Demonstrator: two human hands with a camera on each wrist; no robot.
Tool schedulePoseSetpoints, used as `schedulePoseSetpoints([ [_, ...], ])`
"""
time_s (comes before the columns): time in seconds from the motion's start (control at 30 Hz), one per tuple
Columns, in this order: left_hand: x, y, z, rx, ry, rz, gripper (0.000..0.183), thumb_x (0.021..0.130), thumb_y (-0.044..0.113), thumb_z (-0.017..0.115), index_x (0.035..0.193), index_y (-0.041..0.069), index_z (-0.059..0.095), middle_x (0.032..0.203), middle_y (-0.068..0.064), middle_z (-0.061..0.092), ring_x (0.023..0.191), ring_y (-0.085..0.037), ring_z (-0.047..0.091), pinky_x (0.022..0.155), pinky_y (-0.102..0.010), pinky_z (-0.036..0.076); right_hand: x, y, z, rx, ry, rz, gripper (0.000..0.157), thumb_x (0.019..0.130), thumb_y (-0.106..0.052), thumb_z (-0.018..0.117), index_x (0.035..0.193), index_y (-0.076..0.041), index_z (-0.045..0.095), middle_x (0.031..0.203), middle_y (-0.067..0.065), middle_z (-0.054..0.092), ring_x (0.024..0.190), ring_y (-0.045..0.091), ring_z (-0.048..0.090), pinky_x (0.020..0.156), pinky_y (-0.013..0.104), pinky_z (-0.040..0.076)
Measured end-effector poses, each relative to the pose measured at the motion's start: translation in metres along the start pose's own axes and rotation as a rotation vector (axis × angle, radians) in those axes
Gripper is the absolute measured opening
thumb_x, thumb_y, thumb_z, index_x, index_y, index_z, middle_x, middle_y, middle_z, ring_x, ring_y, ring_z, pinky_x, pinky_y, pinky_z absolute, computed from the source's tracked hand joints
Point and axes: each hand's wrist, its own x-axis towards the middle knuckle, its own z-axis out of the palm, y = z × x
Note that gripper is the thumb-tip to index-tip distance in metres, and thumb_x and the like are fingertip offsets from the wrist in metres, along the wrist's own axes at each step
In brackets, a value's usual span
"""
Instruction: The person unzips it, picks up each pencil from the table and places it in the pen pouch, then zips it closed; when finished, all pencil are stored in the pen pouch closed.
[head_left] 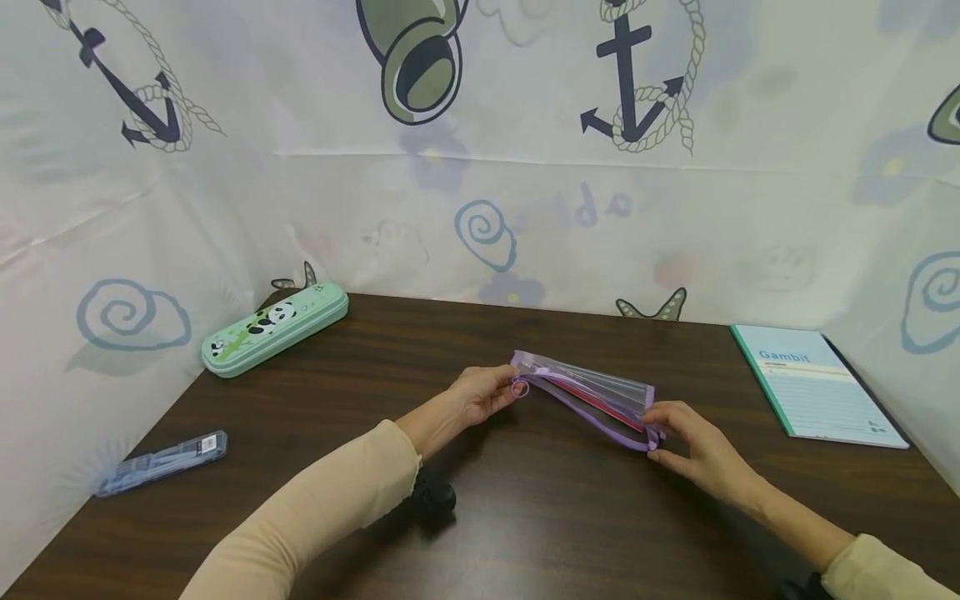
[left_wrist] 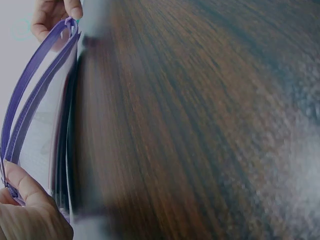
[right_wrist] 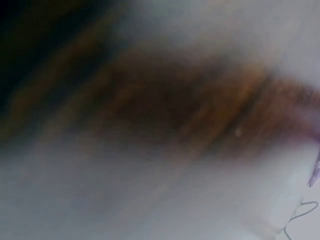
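A clear zip pouch (head_left: 592, 387) with purple edging is stretched between my two hands, just over the table. My left hand (head_left: 486, 396) pinches its left end, by a small purple ring. At the other end my right hand (head_left: 693, 450) grips the corner between thumb and fingers. Through the clear plastic shows something long and red (head_left: 600, 402). In the left wrist view the two purple zip edges (left_wrist: 30, 95) bow apart along the pouch, with my left hand (left_wrist: 30, 207) below and my right hand (left_wrist: 55, 17) above. The right wrist view is mostly blurred.
On the dark wooden table (head_left: 525, 533), a green panda pencil case (head_left: 276, 327) lies back left. A bluish clear plastic case (head_left: 163, 463) is at the left edge. A notebook (head_left: 817, 383) marked "Gambit" lies at right. A printed curtain (head_left: 525, 125) stands behind.
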Motion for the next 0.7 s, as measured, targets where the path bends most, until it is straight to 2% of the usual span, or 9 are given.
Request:
schedulePoseSetpoints([
  [0.23,-0.001,0.002,-0.003,0.039,-0.024,0.004,0.005,0.09,-0.003,0.056,0.086,-0.004,0.058,0.062,-0.006,0.058,0.05,-0.008,0.056,0.048,-0.013,0.051,0.001,-0.003,-0.005,-0.032,0.1,0.032,0.037,0.073,0.012,0.071,0.105,-0.006,0.065,0.104,0.006,0.064,0.098,-0.005,0.056,0.082,0.004,0.047],
  [0.4,-0.001,0.004,-0.006,0.126,-0.068,0.013,0.009,0.091,-0.002,0.054,0.098,-0.007,0.056,0.062,-0.004,0.057,0.051,-0.007,0.055,0.048,-0.013,0.05,0.002,-0.006,-0.009,-0.037,0.165,0.022,0.036,0.076,0.015,0.068,0.105,-0.006,0.066,0.1,0.006,0.067,0.091,-0.003,0.059,0.075,0.004,0.048],
  [0.6,0.003,0.005,-0.011,0.161,-0.096,0.03,0.021,0.093,0.0,0.054,0.11,-0.012,0.053,0.065,-0.004,0.056,0.053,-0.007,0.054,0.049,-0.014,0.051,0.005,-0.005,-0.011,-0.088,0.232,-0.07,0.041,0.071,0.023,0.067,0.103,-0.003,0.068,0.095,0.007,0.069,0.088,-0.007,0.059,0.075,0.004,0.049],
  [0.63,0.003,0.005,-0.012,0.165,-0.095,0.031,0.023,0.093,0.001,0.055,0.112,-0.012,0.053,0.065,-0.004,0.057,0.053,-0.007,0.054,0.05,-0.014,0.051,0.005,-0.004,-0.011,-0.106,0.233,-0.095,0.04,0.071,0.021,0.067,0.103,-0.002,0.068,0.095,0.008,0.069,0.089,-0.008,0.059,0.076,0.004,0.049],
  [0.7,0.003,0.005,-0.014,0.18,-0.09,0.037,0.027,0.093,0.002,0.055,0.115,-0.013,0.053,0.065,-0.004,0.057,0.053,-0.007,0.054,0.05,-0.014,0.051,0.006,-0.002,-0.011,-0.148,0.227,-0.146,0.025,0.081,0.01,0.065,0.103,-0.001,0.067,0.094,0.008,0.069,0.093,-0.009,0.058,0.079,0.003,0.047],
])
